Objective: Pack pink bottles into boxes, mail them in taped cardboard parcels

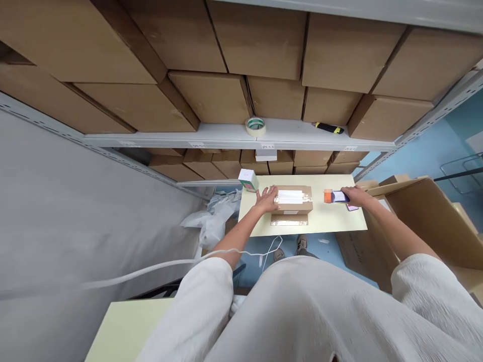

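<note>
Two hands at the counter [324, 220]: left hand [266, 199] spread open against the left end of the taped carton [292, 206] near the middle, right hand [356, 195] wrapped around a handheld device [340, 196]. Carton looks stiff, probably light-ish, tape maybe slippery, so I'd grab the bare cardboard sides. Front edge's pretty near and that green-and-white box [248, 179] crowds the left, but there's open counter between carton and device.

The head view looks forward and down, over a white shirt [302, 306] close at the bottom, toward a farther table [332, 219] right of centre. Shelving [226, 139] spans the top.
</note>
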